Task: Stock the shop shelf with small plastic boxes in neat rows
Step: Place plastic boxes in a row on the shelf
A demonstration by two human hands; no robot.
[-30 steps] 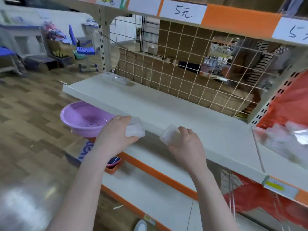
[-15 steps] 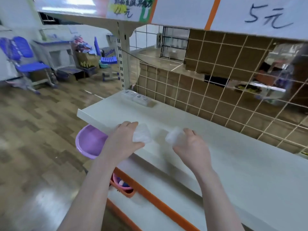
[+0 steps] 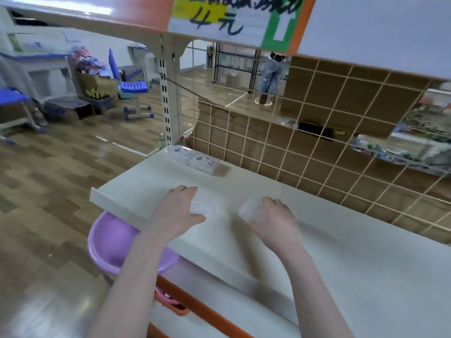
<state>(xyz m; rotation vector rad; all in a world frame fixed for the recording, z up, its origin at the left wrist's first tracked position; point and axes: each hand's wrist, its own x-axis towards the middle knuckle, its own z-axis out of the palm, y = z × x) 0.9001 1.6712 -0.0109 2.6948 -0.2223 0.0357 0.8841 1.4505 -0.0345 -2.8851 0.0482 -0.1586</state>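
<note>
While over the shelf point(image 3: 341, 259) | left hand point(image 3: 178, 213) grips clear box point(image 3: 203, 206) | right hand point(image 3: 275, 220) grips second box point(image 3: 251, 211)

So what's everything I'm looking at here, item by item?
shelf: one, cream, running across the front
small plastic boxes: two, clear, one in each hand above the shelf
packets: at least two, white, back left corner of the shelf
wire grid: one, cream, behind the shelf
price sign: one, white, yellow and green, upper shelf edge
basin: one, purple, below the shelf's left end
left hand: holds one box
right hand: holds the other
</note>
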